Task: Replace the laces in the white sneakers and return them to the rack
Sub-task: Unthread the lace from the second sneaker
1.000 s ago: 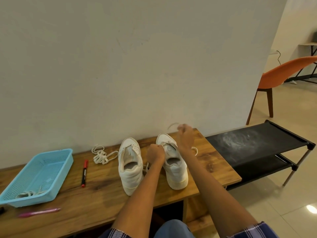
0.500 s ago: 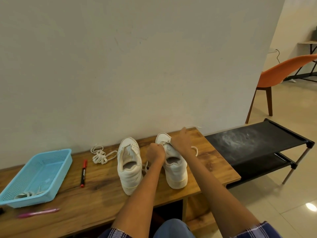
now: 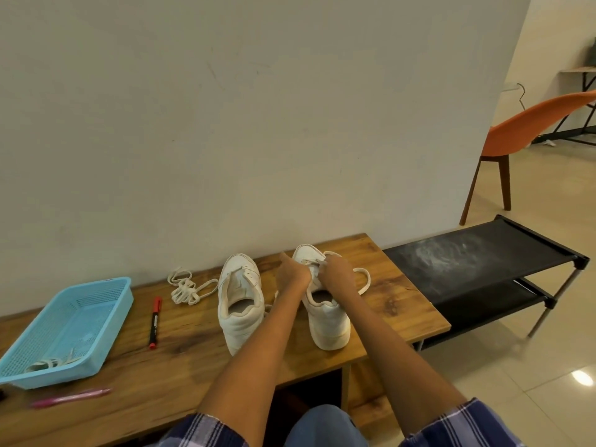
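Observation:
Two white sneakers stand heel-toward-me on the wooden table (image 3: 400, 304). The left sneaker (image 3: 240, 301) has no lace. Both hands work at the tongue of the right sneaker (image 3: 325, 314). My left hand (image 3: 292, 272) grips the shoe's left side near the eyelets. My right hand (image 3: 337, 271) pinches the white lace (image 3: 362, 280), which loops out to the shoe's right on the table. A loose bundled lace (image 3: 187, 287) lies left of the sneakers. The black two-shelf rack (image 3: 483, 262) stands to the table's right.
A light blue basket (image 3: 69, 327) holding an old lace sits at the table's left. A red marker (image 3: 155, 321) lies beside it and a pink pen (image 3: 69, 397) near the front edge. An orange chair (image 3: 529, 130) stands behind the rack. The wall runs right behind the table.
My right hand came down from a raised pull to the shoe's tongue. My left hand slid forward along the shoe toward the toe. The lace now lies in a loop on the table.

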Available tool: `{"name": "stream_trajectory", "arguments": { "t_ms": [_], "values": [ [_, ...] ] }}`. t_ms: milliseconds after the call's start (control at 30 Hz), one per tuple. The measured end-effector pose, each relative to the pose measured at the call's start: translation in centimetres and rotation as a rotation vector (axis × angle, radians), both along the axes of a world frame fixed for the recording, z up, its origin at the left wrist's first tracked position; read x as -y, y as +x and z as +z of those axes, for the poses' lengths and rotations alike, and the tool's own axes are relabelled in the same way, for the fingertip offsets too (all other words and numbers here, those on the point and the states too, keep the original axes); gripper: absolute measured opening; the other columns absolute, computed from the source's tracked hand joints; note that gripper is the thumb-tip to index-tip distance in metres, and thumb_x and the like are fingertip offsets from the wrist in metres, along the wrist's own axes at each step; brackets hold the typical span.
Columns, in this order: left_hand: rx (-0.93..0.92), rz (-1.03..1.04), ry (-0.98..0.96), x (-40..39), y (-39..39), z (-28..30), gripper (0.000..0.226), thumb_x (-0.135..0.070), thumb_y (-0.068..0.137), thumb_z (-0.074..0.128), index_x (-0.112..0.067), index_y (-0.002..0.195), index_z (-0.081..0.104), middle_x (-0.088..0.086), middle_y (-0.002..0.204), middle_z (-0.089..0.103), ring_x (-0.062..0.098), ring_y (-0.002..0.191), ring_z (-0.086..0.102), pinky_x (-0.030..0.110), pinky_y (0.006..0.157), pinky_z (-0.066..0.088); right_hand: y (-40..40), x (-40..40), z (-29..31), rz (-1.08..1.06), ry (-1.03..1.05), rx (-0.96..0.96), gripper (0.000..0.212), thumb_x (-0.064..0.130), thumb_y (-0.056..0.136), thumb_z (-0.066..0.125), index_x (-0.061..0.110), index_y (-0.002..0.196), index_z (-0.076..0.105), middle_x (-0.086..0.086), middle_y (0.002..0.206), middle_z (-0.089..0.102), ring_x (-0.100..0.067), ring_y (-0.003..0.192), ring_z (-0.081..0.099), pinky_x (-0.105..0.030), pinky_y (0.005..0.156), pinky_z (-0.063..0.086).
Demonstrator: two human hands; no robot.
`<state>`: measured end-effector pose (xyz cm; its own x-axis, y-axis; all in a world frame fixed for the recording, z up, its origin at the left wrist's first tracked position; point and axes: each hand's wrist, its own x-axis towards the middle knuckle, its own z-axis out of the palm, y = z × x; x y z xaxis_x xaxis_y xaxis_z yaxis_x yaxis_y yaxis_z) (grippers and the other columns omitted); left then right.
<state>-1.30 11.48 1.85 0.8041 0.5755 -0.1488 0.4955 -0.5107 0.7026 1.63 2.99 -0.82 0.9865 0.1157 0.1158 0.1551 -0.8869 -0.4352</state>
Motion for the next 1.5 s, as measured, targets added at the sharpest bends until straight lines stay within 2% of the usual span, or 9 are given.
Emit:
{"name": "stream_trajectory", "arguments": {
  "t_ms": [100,233,433,733,967,1200,1267,1400,1500],
  "values": [
    [-0.047,-0.111,0.083,-0.1,1.2,1.1,0.045,-0.014,0.096,0.041,-0.008,0.140,0.030,0.018,0.134,0.047,0.032,0.119,0.051,0.036,0.092,0.046,0.1,0.1,0.0,0.038,-0.027,0.012,0.029,0.012,0.097,0.036,0.005,0.090,0.063,-0.002,0.070,0.044,-0.014,0.068,0.043,-0.021,0.047,0.023],
    [-0.043,-0.290,0.398,1.3,2.0,1.1,0.028,-0.016,0.095,0.049,-0.009,0.121,0.057,0.012,0.124,0.057,0.027,0.114,0.055,0.031,0.089,0.047,0.3,0.4,-0.1,0.006,0.005,-0.005,0.029,0.012,0.094,0.044,0.013,0.065,0.044,-0.005,0.075,0.057,-0.016,0.071,0.047,-0.023,0.054,0.030],
    [0.091,-0.318,0.519,1.3,1.8,-0.1,0.025,-0.010,0.097,0.041,-0.007,0.108,0.063,0.010,0.113,0.064,0.022,0.104,0.061,0.026,0.081,0.047,0.1,0.5,0.0,0.005,0.186,-0.040,0.027,0.012,0.095,0.043,0.001,0.084,0.065,-0.016,0.086,0.064,-0.019,0.071,0.050,-0.024,0.057,0.035],
    [0.146,0.163,-0.160,0.0,1.1,0.0,0.033,-0.011,0.099,0.036,0.003,0.127,0.046,0.019,0.128,0.055,0.033,0.113,0.055,0.032,0.077,0.041,-0.5,0.7,0.0,-0.032,0.162,-0.002,0.036,0.012,0.093,0.045,0.015,0.058,0.040,-0.004,0.066,0.050,-0.012,0.058,0.042,-0.018,0.045,0.024],
    [0.208,-0.396,0.650,0.5,1.7,-0.4,0.022,-0.021,0.096,0.045,-0.015,0.114,0.056,0.004,0.118,0.058,0.023,0.109,0.049,0.031,0.082,0.042,-0.9,0.6,0.5,-0.049,0.153,-0.017,0.042,0.011,0.095,0.043,0.017,0.054,0.035,0.005,0.056,0.037,-0.005,0.049,0.031,-0.016,0.043,0.024],
    [0.119,-0.433,0.795,0.9,1.9,-0.3,0.022,-0.016,0.098,0.042,-0.017,0.106,0.062,0.002,0.112,0.060,0.021,0.111,0.049,0.038,0.097,0.036,-1.1,0.6,0.6,-0.040,0.180,-0.014,0.039,0.010,0.096,0.042,0.016,0.057,0.039,0.001,0.061,0.043,-0.010,0.055,0.041,-0.014,0.046,0.027],
    [0.215,-0.409,0.637,1.2,1.7,0.2,0.022,-0.013,0.098,0.041,-0.012,0.103,0.062,0.005,0.109,0.062,0.023,0.107,0.053,0.039,0.103,0.033,-1.1,0.6,0.5,-0.054,0.213,-0.002,0.039,0.011,0.096,0.042,0.016,0.058,0.040,-0.002,0.067,0.048,-0.014,0.064,0.047,-0.014,0.046,0.027],
    [0.457,0.030,-0.423,1.3,2.1,1.4,0.022,-0.008,0.099,0.029,-0.004,0.101,0.051,0.016,0.097,0.057,0.026,0.085,0.061,0.028,0.072,0.044,-1.5,0.6,0.7,-0.088,0.238,0.016,0.029,0.017,0.097,0.044,0.003,0.078,0.061,-0.008,0.074,0.053,-0.017,0.070,0.048,-0.026,0.058,0.033],
    [0.448,0.090,-0.444,0.6,2.1,1.7,0.025,-0.010,0.100,0.026,0.000,0.111,0.047,0.022,0.105,0.056,0.021,0.074,0.057,0.024,0.062,0.042,-1.4,0.4,0.6,-0.083,0.227,0.004,0.029,0.018,0.097,0.044,-0.002,0.091,0.064,-0.013,0.081,0.059,-0.017,0.072,0.047,-0.027,0.062,0.034]
  ]
}}
